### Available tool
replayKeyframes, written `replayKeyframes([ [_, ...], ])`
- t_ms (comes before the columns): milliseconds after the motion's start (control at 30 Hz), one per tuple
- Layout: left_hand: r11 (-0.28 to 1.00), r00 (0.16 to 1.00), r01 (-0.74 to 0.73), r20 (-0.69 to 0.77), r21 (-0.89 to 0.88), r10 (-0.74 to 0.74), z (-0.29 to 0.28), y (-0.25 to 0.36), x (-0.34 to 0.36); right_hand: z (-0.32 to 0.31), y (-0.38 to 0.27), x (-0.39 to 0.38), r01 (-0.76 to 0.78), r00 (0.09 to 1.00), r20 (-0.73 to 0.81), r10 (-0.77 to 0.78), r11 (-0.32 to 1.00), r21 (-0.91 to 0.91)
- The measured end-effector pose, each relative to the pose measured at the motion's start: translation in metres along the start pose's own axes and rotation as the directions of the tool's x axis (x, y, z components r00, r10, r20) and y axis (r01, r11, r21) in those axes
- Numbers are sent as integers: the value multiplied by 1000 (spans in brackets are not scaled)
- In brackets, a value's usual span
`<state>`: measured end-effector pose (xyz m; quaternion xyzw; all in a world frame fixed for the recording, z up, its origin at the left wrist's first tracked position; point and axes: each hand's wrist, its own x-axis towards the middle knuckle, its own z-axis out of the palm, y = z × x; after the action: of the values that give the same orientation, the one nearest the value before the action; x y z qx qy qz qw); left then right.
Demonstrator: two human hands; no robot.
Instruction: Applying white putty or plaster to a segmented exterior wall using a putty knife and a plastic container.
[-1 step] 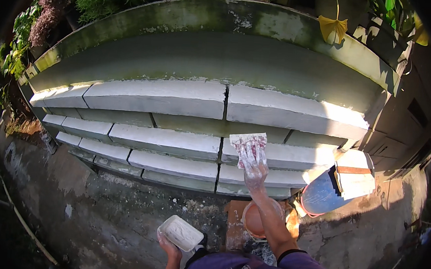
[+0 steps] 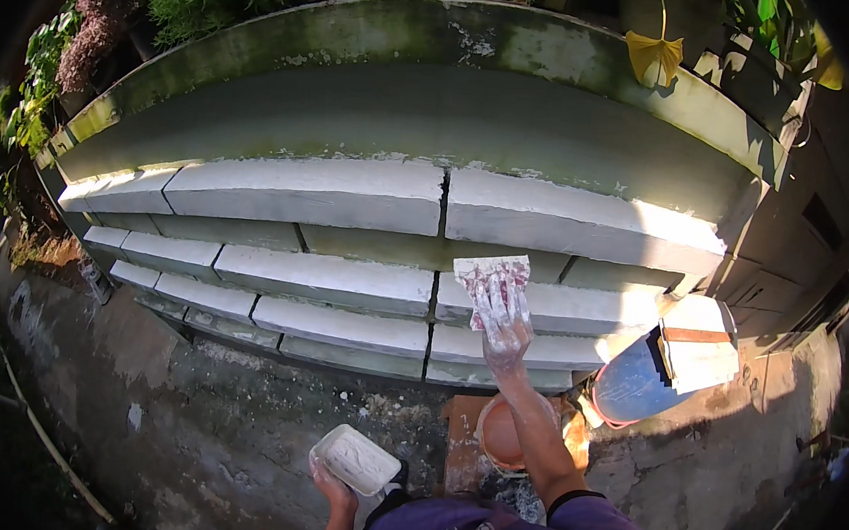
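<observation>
My right hand (image 2: pixel 506 338), smeared with white paste, presses its fingers along a wide flat scraper (image 2: pixel 491 268). The scraper's blade lies over a white ledge (image 2: pixel 579 303) of the stepped wall, just right of a dark vertical joint; the gap between blade and wall cannot be judged. Reddish patches show through the paste on it, and my fingers hide its handle. Low down near my body, my left hand (image 2: pixel 333 487) grips a pale rectangular tub (image 2: pixel 382 483) by its left side. White paste (image 2: pixel 357 455) lies inside the tub.
Below my right forearm stands an orange-brown round bucket (image 2: pixel 503 436). A blue bucket (image 2: pixel 628 383) with a white board (image 2: pixel 699 353) across it is on the right. Plants (image 2: pixel 226 0) and a yellow leaf (image 2: pixel 655 53) edge the mossy wall top (image 2: pixel 382 31).
My right hand and the scraper have shifted slightly to the right, with the blade's upper edge a little higher on that side. My left hand and the tub stay in place.
</observation>
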<state>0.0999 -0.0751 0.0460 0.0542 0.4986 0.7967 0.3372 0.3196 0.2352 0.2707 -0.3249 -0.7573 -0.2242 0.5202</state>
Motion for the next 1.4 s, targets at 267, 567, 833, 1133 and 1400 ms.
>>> replayKeyframes([
  [267, 1000, 1000, 24, 7, -10, -24, 20, 2, 4, 18, 45, 44, -6, 1000, 14, 10, 975, -221],
  [567, 999, 1000, -2, -1, -38, 2, 5, 2, 3, 19, -6, -50, 19, 986, 166, -25, 999, 35],
  [833, 999, 1000, -13, -22, 29, 14, -2, -9, 9, 32, 18, 66, -32, 999, -35, 27, 987, -156],
  [1133, 1000, 1000, 6, -25, -14, -7, -2, -4, 1, 55, -11, -50, -100, 986, 132, 105, 994, -44],
  [1400, 1000, 997, -10, -74, 11, 11, -12, -6, 4, 4, -12, 59, 55, 989, -139, -50, 998, 38],
])
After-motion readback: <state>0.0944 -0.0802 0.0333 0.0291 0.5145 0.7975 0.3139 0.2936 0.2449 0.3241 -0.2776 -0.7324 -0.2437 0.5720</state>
